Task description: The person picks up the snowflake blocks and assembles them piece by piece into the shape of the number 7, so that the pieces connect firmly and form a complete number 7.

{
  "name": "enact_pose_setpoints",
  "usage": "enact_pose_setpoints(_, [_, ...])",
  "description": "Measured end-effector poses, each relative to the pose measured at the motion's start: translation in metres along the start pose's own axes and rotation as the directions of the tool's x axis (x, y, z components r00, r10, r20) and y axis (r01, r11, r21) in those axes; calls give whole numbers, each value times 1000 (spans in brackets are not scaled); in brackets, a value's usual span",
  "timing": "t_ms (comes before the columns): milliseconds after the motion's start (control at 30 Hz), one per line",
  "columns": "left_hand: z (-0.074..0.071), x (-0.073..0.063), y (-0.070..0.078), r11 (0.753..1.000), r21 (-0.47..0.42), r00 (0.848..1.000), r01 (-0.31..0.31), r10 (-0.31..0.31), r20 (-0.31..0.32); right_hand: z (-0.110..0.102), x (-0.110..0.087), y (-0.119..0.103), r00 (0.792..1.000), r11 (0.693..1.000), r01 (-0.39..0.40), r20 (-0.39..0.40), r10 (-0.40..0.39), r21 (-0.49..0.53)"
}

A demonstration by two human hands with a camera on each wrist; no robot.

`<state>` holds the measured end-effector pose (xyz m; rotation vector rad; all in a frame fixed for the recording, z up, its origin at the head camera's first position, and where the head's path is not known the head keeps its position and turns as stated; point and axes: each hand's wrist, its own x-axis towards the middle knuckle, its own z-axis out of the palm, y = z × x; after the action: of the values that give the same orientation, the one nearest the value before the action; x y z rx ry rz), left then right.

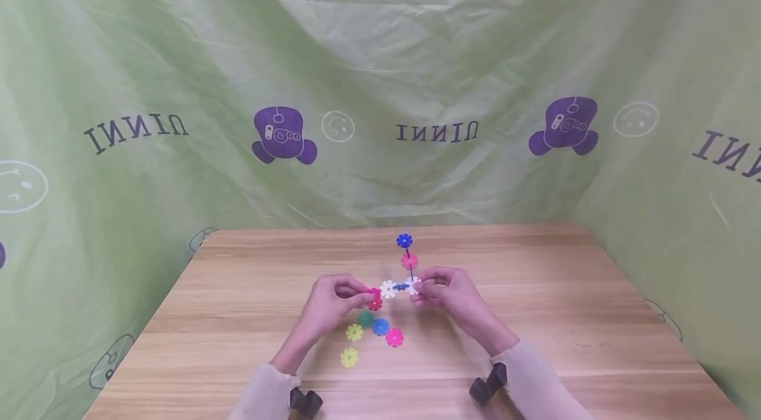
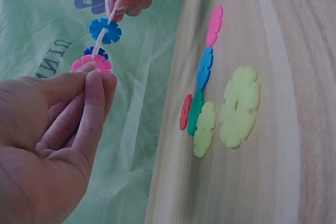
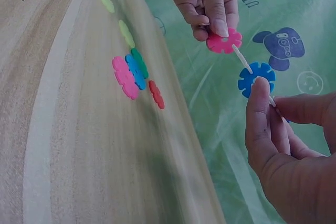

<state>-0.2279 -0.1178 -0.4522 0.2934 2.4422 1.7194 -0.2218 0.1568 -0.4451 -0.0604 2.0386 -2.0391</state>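
Note:
Both hands hold a chain of slotted plastic snowflake discs above the table. With thumb and fingers, my left hand (image 1: pixel 335 298) pinches the pink disc (image 3: pixel 224 40) at one end. A white disc (image 1: pixel 388 289), seen edge-on in the wrist views, joins it to a blue disc (image 3: pixel 256 80). On the other side, my right hand (image 1: pixel 450 289) pinches a second white disc (image 1: pixel 411 285), partly hidden by its fingers. Beyond that, another pink disc (image 1: pixel 409 261) and a dark blue disc (image 1: pixel 404 241) extend away in the head view.
Below the hands, loose discs lie on the wooden table (image 1: pixel 250 314): red (image 3: pixel 156 95), green (image 1: pixel 365 318), blue (image 1: pixel 380 327), pink (image 1: pixel 394 337) and two yellow-green discs (image 1: pixel 349 358). A green printed curtain (image 1: pixel 368 182) hangs behind the table and at its sides.

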Motion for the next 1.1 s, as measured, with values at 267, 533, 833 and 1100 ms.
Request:
enact_pose_setpoints(267, [3, -1, 2, 1000, 11, 1000, -24, 24, 3, 2, 0, 1, 1000, 1000, -5, -2, 5, -11])
enact_pose_setpoints(533, [10, -3, 3, 999, -10, 999, -36, 36, -11, 4, -1, 1, 1000, 1000, -9, -21, 9, -15])
enact_pose_setpoints(833, [18, -1, 2, 998, -30, 998, -50, 49, -30, 2, -2, 0, 998, 999, -27, -50, 28, 20])
enact_pose_setpoints(1100, [14, 0, -5, 999, -33, 1000, -11, 10, -21, 4, -1, 1, 996, 997, -42, -74, 46, 58])
